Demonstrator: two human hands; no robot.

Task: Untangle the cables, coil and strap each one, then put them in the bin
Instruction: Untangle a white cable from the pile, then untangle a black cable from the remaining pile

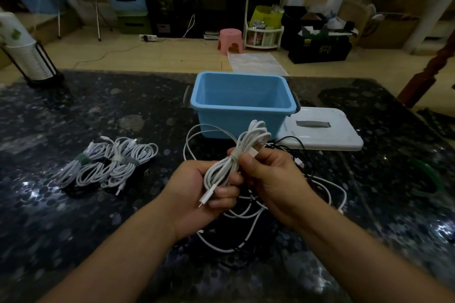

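Above the dark speckled table, both hands hold one coiled white cable (pixel 248 141). My left hand (pixel 197 187) grips the coil's lower loops, and a plug end hangs by its fingers. My right hand (pixel 273 174) pinches the coil at its middle, where a pale strap wraps it. Under the hands lies a tangle of white and black cables (pixel 317 179). Several strapped white coils (pixel 108 165) lie in a row on the left. Behind the hands stands the open blue bin (pixel 241 115), with nothing visible inside.
The bin's white lid (pixel 325 135) lies flat to the right of the bin. A dark stand holding a white ribbed cylinder (pixel 32 61) occupies the table's far left corner. A green object (pixel 428 179) rests at the right. The table's far edge runs behind the bin.
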